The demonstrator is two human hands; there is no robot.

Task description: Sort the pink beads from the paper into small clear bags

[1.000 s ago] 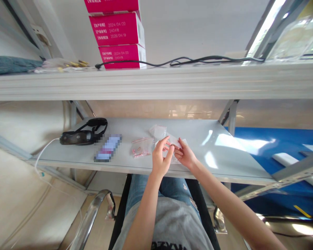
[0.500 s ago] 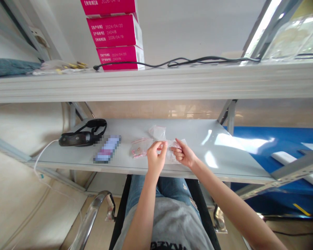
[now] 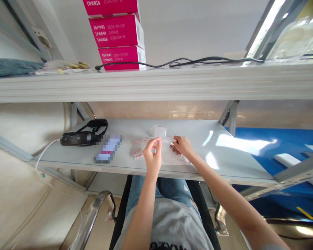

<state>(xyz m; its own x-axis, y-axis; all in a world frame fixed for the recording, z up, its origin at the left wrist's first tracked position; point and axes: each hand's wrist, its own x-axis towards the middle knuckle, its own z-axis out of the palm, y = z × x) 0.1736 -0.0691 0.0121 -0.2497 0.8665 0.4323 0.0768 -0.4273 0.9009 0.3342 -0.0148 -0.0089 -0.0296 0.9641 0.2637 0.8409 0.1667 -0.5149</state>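
Note:
My left hand [image 3: 152, 156] and my right hand [image 3: 182, 146] both pinch the top edge of a small clear plastic zip bag [image 3: 169, 154] just above the white lower shelf [image 3: 214, 152]. The bag hangs between the two hands with small reddish pieces inside near my right fingers. A second clear bag with a red zip strip [image 3: 138, 148] lies on the shelf just left of my left hand. Another crumpled clear bag [image 3: 158, 130] lies behind the hands.
A black headset with strap [image 3: 83, 133] and a blurred flat device [image 3: 107, 149] lie on the shelf to the left. The upper shelf carries stacked pink boxes [image 3: 117, 34] and a black cable [image 3: 187, 61]. A blue surface [image 3: 271, 146] lies to the right.
Both hands have moved apart along the bag's top edge, stretching it wider. My left hand shifted left and my right hand moved slightly away from me.

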